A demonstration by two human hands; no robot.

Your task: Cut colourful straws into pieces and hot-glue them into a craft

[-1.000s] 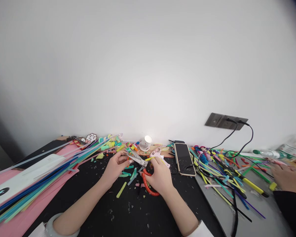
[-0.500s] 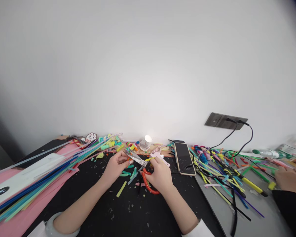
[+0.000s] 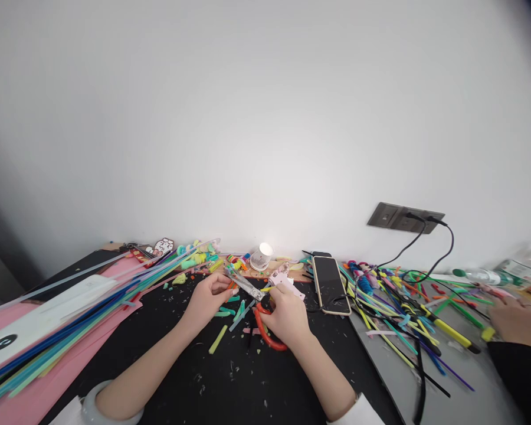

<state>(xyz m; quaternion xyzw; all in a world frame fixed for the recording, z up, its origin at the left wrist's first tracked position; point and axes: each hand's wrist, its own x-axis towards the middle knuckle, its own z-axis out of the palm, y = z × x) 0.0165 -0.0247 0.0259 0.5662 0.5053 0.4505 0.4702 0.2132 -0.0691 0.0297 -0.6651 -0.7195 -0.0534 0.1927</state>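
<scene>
My right hand is closed round a pair of scissors with red-orange handles. Their metal blades point up and left, nearly together. Between the fingertips of my left hand is a short orange pipe cleaner piece, close beside the blades. A bit of yellow shows at my right fingers; whether they hold it I cannot tell. On the black mat below lie cut teal pieces and a lime green piece.
A paper cup stands by the wall, with a phone to its right. Long pipe cleaners cover the left side. More strips, a yellow cutter and another person's hand are at right. Cables run from a wall socket.
The scissor blades have drawn closer together and my right hand has shifted slightly. My left hand stays nearly in place. The other person's hand at right has moved a little.
</scene>
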